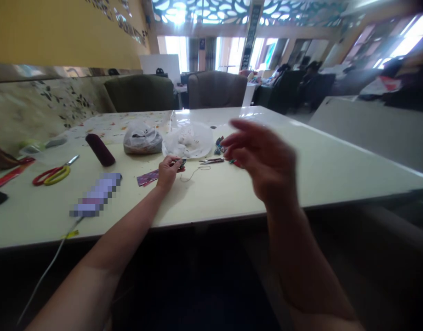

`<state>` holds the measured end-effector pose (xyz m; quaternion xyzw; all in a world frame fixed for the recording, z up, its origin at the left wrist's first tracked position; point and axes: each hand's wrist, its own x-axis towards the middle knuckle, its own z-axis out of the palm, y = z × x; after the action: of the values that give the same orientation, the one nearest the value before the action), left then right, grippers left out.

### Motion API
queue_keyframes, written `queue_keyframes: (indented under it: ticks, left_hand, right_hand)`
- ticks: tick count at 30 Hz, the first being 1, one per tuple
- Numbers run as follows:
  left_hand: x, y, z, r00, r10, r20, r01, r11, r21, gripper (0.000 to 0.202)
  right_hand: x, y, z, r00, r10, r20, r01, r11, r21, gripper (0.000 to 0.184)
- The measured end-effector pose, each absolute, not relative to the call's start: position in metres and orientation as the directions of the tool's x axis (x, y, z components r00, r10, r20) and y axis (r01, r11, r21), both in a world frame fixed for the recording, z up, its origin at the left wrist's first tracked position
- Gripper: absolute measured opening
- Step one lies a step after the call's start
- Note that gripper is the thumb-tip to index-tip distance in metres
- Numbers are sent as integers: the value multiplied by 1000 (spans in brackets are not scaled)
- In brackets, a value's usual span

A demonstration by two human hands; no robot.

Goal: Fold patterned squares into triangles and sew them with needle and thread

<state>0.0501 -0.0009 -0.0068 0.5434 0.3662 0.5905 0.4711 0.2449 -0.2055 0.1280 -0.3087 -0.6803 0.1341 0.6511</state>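
Note:
My left hand pinches a small dark patterned piece, apparently cloth, between thumb and fingers just above the table. To the right of it a thin thread lies in a loose curve. My right hand is raised over the table, smeared by motion; its fingers are bent in towards the thumb, and anything between them is too blurred to make out. Small thread snips lie between the two hands. Beside the left wrist rests a purple patterned strip of cloth.
Behind the hands are a white plastic sheet, a filled plastic bag and small colourful scraps. On the left lie a dark maroon cylinder, red-and-yellow-handled scissors and a pixelated phone-like object with a cable. Chairs stand beyond the table.

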Motion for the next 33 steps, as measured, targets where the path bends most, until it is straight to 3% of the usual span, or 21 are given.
queue_keyframes:
  ticks: [6,9,12,14,19,27,33]
  left_hand:
    - [35,-21,-7,-32,969,246,-195,-247,949,25]
    - [18,-39,-11,-37,977,211,-195,-214,957,30]
    - [6,-48,-14,-83,981,178,-245,-193,950,36]
    - [3,-49,-15,-89,982,168,-268,-186,945,39]
    - [4,-50,-13,14,987,161,-281,-150,948,39]
    - [8,-71,-2,288,947,141,-181,-91,979,30]
    - [18,-94,0,448,893,45,-130,15,991,29]
  right_hand:
    - [258,-91,50,13,848,529,612,412,-675,19]
    - [256,-59,22,-37,909,416,817,267,-511,24]
    - [242,-40,9,-192,933,304,921,279,-273,32]
    - [230,-31,4,-268,929,256,926,321,-197,32]
    - [212,-21,-2,-326,918,225,912,368,-181,19]
    - [217,-53,23,-334,908,251,843,407,-351,20]
    - [215,-90,37,-450,830,330,644,557,-524,11]
